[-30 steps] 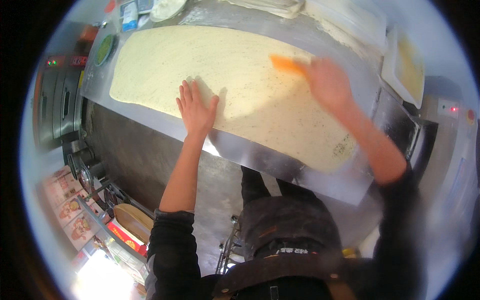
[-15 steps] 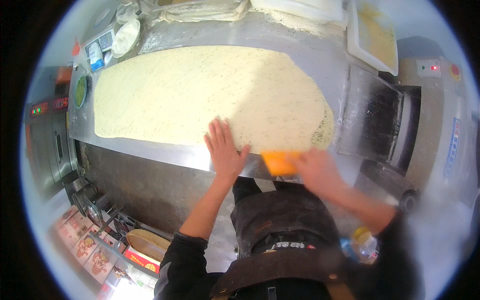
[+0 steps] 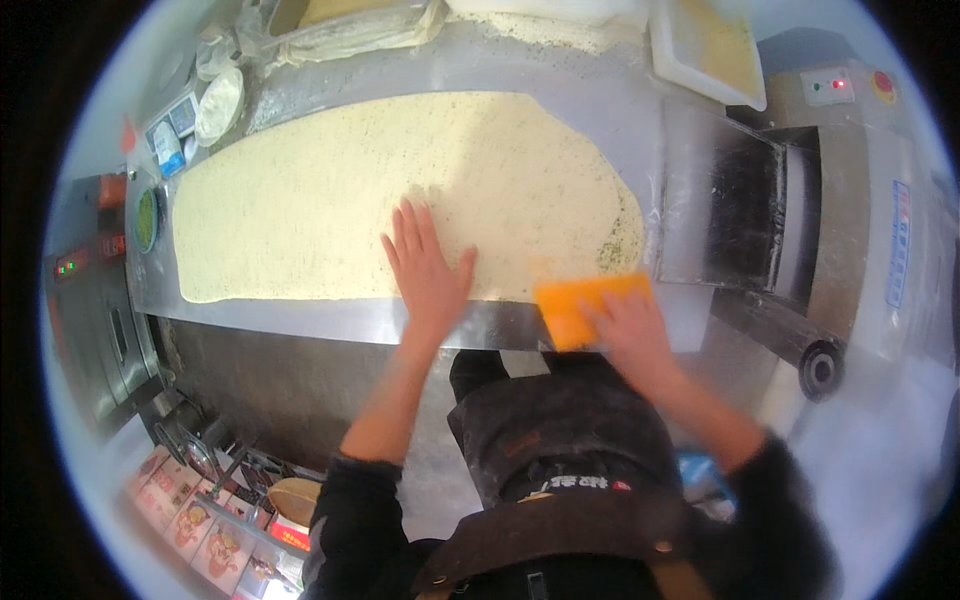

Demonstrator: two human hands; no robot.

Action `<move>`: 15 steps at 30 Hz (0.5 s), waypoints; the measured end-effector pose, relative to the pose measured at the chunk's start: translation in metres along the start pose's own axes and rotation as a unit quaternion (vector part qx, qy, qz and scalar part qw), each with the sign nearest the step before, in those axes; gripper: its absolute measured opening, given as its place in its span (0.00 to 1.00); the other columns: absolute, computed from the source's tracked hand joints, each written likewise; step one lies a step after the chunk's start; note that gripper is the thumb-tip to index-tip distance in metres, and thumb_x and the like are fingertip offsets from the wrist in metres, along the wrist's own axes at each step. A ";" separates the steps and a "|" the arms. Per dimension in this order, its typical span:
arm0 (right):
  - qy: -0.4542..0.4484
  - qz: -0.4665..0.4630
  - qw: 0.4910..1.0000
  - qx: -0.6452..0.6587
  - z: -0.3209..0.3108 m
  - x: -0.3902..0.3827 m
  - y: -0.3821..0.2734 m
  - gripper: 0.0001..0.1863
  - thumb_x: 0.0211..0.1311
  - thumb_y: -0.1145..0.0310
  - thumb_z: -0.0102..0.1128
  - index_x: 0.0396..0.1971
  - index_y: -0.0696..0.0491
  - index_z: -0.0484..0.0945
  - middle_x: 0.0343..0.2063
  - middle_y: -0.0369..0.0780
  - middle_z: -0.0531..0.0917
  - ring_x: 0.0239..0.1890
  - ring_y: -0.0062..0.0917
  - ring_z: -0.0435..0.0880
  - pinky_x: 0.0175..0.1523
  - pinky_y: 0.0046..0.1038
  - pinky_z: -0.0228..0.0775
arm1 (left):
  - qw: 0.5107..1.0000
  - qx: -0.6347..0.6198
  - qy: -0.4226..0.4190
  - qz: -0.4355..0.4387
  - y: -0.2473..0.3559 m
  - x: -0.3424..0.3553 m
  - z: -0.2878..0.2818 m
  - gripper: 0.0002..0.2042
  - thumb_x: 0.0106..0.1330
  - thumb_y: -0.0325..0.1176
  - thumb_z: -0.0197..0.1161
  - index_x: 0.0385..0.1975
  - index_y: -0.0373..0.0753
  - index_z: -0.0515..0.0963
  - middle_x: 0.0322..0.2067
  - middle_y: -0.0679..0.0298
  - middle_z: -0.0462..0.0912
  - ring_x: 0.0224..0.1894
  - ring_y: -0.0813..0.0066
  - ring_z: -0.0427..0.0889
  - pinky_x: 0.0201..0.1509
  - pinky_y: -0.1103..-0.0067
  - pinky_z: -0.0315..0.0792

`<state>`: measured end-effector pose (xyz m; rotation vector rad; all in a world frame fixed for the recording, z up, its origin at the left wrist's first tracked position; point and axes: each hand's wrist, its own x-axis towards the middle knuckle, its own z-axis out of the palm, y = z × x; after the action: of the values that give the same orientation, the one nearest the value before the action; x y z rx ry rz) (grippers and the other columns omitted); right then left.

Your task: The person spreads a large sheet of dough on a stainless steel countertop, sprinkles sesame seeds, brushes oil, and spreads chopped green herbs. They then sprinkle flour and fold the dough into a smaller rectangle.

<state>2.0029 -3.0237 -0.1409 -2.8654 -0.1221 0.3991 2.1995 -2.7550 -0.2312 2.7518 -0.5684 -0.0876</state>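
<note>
While the steel table [image 3: 480,72] stretches beyond the fingers and out to both sides of them, the dough sheet [image 3: 320,200] lies flat on it beneath the left fingers, running well to their left and rounding off just beyond the right ones. A white tub [image 3: 700,80] sits well past the right fingers, and a white bowl [image 3: 203,122] of pale powder well out beyond the left ones, to their left. The left hand [image 3: 432,285] has its fingers straight and slightly parted, thumb out wide, gripping nothing; they appear to rest on the dough, and too firm a push there could dent it, or a tacky patch could cling and tear. The right hand [image 3: 632,335] is blurred, its fingers folded over one end of the orange scraper [image 3: 568,308], whose blade juts left of them along the near border of the dough; whether it touches cannot be told. Tilted or pressed too hard, that edge might nick or drag the border. The smallest things, dark green specks [image 3: 622,245], cluster just beyond the right fingers, where a careless sweep could smear them.
</note>
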 end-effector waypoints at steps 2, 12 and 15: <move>-0.056 0.024 0.997 0.042 -0.001 -0.042 -0.011 0.31 0.58 0.77 0.63 0.65 0.46 0.83 0.50 0.42 0.84 0.52 0.42 0.81 0.57 0.45 0.72 | 0.999 0.018 0.028 0.001 -0.009 0.064 0.003 0.50 0.67 0.53 0.73 0.82 0.29 0.57 0.84 0.40 0.50 0.87 0.42 0.44 0.88 0.48 0.38; 0.090 0.120 0.984 0.098 -0.016 -0.086 -0.023 0.32 0.57 0.77 0.63 0.64 0.42 0.85 0.56 0.43 0.86 0.52 0.42 0.84 0.53 0.44 0.73 | 0.984 0.038 -0.029 0.170 0.119 0.166 0.067 0.57 0.68 0.67 0.67 0.83 0.27 0.53 0.84 0.38 0.49 0.88 0.45 0.44 0.89 0.48 0.38; 0.133 0.141 0.973 0.122 -0.018 -0.095 -0.025 0.32 0.54 0.77 0.67 0.63 0.44 0.86 0.57 0.42 0.87 0.51 0.41 0.84 0.52 0.43 0.73 | 0.963 -0.007 -0.117 0.245 0.166 0.109 0.071 0.57 0.68 0.64 0.68 0.83 0.26 0.51 0.85 0.39 0.48 0.88 0.44 0.44 0.89 0.49 0.39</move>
<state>1.9157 -3.0150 -0.0939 -2.6622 0.3603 0.0685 2.2287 -2.9636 -0.2427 2.5167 -1.2848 -0.2971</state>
